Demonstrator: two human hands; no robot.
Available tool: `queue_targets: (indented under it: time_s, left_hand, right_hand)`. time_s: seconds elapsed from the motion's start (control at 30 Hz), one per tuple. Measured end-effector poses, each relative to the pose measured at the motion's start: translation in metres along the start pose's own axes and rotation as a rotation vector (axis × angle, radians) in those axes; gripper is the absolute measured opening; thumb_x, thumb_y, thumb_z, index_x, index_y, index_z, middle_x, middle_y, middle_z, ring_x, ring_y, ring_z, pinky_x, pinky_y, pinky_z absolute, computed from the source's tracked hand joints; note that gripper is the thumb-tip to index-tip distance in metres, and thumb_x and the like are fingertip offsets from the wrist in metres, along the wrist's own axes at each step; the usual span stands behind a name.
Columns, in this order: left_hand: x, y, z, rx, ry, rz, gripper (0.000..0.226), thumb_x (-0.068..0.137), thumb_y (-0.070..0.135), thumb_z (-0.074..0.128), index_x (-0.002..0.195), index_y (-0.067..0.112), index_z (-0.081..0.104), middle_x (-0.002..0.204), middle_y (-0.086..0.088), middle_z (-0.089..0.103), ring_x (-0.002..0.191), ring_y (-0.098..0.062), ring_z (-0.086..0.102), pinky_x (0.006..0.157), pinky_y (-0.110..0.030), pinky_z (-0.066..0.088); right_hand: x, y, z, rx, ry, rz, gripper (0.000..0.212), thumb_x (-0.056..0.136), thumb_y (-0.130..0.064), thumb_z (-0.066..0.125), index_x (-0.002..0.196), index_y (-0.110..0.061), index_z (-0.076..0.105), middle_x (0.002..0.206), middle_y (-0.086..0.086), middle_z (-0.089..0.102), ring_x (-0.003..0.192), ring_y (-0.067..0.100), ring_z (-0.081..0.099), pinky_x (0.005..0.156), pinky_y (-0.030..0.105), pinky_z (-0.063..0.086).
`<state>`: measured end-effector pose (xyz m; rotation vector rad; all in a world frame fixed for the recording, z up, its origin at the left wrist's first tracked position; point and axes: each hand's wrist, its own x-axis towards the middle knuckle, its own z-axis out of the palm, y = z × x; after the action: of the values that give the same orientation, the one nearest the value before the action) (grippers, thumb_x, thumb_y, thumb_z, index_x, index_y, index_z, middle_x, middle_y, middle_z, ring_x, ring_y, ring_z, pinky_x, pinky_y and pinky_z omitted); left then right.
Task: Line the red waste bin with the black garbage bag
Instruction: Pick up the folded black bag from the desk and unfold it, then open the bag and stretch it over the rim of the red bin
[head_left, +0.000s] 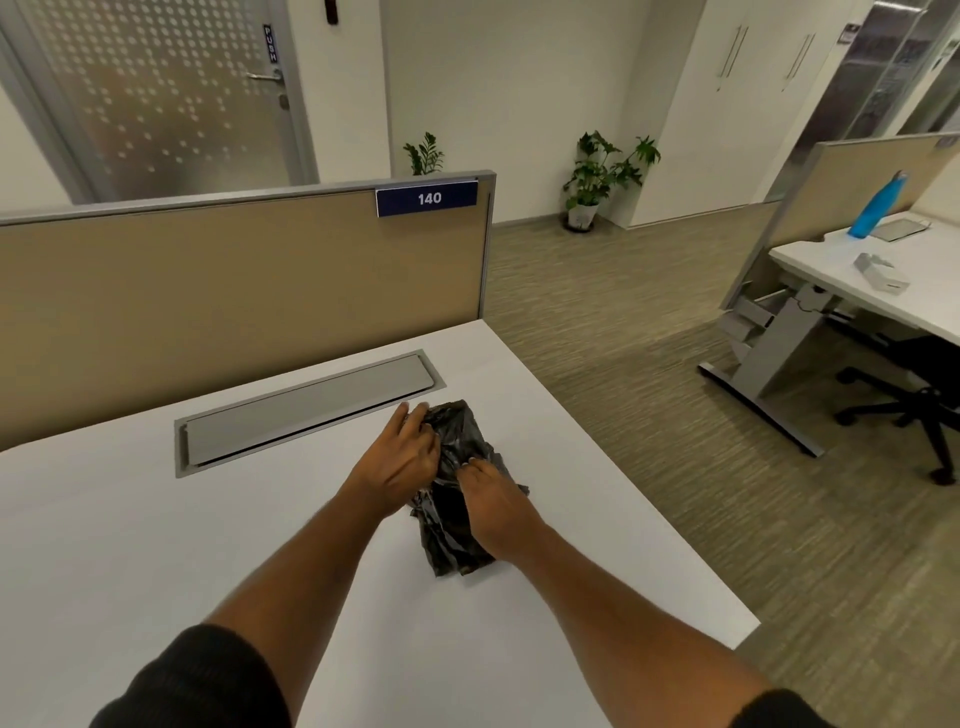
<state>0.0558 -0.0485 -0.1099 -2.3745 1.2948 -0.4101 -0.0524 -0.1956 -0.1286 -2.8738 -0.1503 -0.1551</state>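
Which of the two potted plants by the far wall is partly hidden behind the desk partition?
The smaller potted plant on the left; only its top leaves show above the partition. The larger plant stands fully visible, white pot included.

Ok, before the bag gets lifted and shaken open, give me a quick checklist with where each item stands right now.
1. Bag within reach: ok. The black garbage bag lies crumpled on the white desk, near its right edge.
2. Left hand on the bag: ok, fingers curl into its far end.
3. Right hand on the bag: ok, it presses on the middle, fingertips in the folds.
4. Bag unfolded: not ok, it is bunched up.
5. Bag opening found: cannot tell, no mouth shows.
6. Red bin located: not ok, none is in view.
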Motion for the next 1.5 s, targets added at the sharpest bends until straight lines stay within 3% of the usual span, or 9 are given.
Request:
queue_targets:
  time_s: [0.3, 0.43, 0.53, 0.73, 0.87, 1.0, 1.2, 1.37, 1.5]
  left_hand:
    - [0.004, 0.007, -0.068, -0.413, 0.187, -0.093, 0.032, 0.088, 0.019, 0.053, 0.119, 0.014, 0.056, 0.11, -0.01, 0.067, 0.103, -0.029, 0.06, 0.092, -0.038, 0.042]
    - [-0.004, 0.026, -0.112, -0.568, 0.296, -0.169, 0.02, 0.083, 0.017, 0.061, 0.102, 0.01, 0.056, 0.089, -0.014, 0.069, 0.074, -0.032, 0.061, 0.057, -0.035, 0.042]
    - [-0.014, 0.052, -0.145, -0.869, 0.345, -0.278, 0.011, 0.086, 0.024, 0.051, 0.093, 0.015, 0.053, 0.081, -0.006, 0.064, 0.068, -0.029, 0.056, 0.056, -0.031, 0.036]
    - [-0.039, 0.149, -0.202, -1.763, 0.052, -0.255, 0.029, 0.095, 0.022, 0.049, 0.113, 0.004, 0.062, 0.114, -0.018, 0.068, 0.102, -0.031, 0.064, 0.092, -0.042, 0.051]
    - [-0.078, 0.234, -0.218, -2.103, -0.217, -0.159, 0.031, 0.098, 0.031, 0.043, 0.102, 0.011, 0.067, 0.092, -0.002, 0.076, 0.084, -0.017, 0.072, 0.068, -0.023, 0.055]
    - [-0.112, 0.316, -0.217, -2.325, -0.404, -0.156, 0.034, 0.098, 0.038, 0.04, 0.1, 0.017, 0.066, 0.093, -0.001, 0.077, 0.086, -0.017, 0.073, 0.067, -0.025, 0.058]
    - [-0.14, 0.418, -0.195, -2.33, -0.705, -0.294, 0.033, 0.099, 0.031, 0.041, 0.106, 0.008, 0.064, 0.092, -0.007, 0.076, 0.083, -0.021, 0.073, 0.069, -0.033, 0.056]
    - [-0.146, 0.483, -0.171, -2.132, -0.733, -0.356, 0.026, 0.097, 0.013, 0.044, 0.085, 0.002, 0.063, 0.06, 0.0, 0.073, 0.055, -0.012, 0.07, 0.047, -0.021, 0.053]
    - [-0.152, 0.539, -0.128, -1.846, -0.654, -0.424, 0.03, 0.095, 0.015, 0.049, 0.075, -0.003, 0.063, 0.068, -0.011, 0.069, 0.069, -0.021, 0.068, 0.057, -0.031, 0.052]
  right_hand:
    - [-0.022, -0.009, -0.096, 0.22, 0.363, -0.007, 0.033, 0.091, -0.006, 0.048, 0.12, 0.007, 0.057, 0.117, 0.027, 0.063, 0.111, 0.038, 0.059, 0.1, 0.047, 0.046]
    - [-0.07, -0.019, -0.141, 0.341, 0.506, 0.157, 0.058, 0.089, -0.032, 0.056, 0.133, 0.003, 0.043, 0.132, 0.024, 0.053, 0.123, 0.035, 0.049, 0.104, 0.041, 0.039]
    - [-0.117, -0.025, -0.156, 0.522, 0.787, 0.405, 0.069, 0.088, -0.041, 0.051, 0.137, 0.004, 0.033, 0.139, 0.025, 0.044, 0.128, 0.035, 0.042, 0.106, 0.045, 0.036]
    - [-0.222, -0.032, -0.15, 1.283, 0.766, 0.851, 0.042, 0.088, -0.01, 0.059, 0.125, -0.008, 0.039, 0.121, 0.019, 0.056, 0.106, 0.031, 0.058, 0.089, 0.047, 0.049]
    - [-0.3, -0.039, -0.132, 1.238, 0.743, 0.922, 0.015, 0.079, -0.017, 0.066, 0.093, -0.015, 0.071, 0.098, 0.019, 0.072, 0.09, 0.033, 0.069, 0.077, 0.047, 0.056]
    - [-0.386, -0.031, -0.111, 1.07, 0.821, 1.116, 0.015, 0.077, -0.017, 0.072, 0.065, -0.024, 0.069, 0.074, -0.001, 0.072, 0.078, 0.022, 0.069, 0.069, 0.035, 0.056]
    - [-0.498, -0.003, -0.077, 0.856, 0.754, 1.312, 0.014, 0.078, -0.02, 0.074, 0.069, -0.015, 0.065, 0.072, 0.006, 0.067, 0.067, 0.02, 0.063, 0.06, 0.03, 0.045]
    - [-0.564, 0.037, -0.034, 0.789, 0.681, 1.456, 0.032, 0.085, -0.023, 0.066, 0.057, -0.012, 0.053, 0.058, 0.006, 0.054, 0.056, 0.018, 0.051, 0.053, 0.029, 0.035]
    - [-0.618, 0.086, 0.015, 0.756, 0.532, 1.624, 0.045, 0.092, -0.027, 0.057, 0.051, -0.011, 0.046, 0.053, 0.004, 0.044, 0.054, 0.018, 0.044, 0.058, 0.031, 0.029]
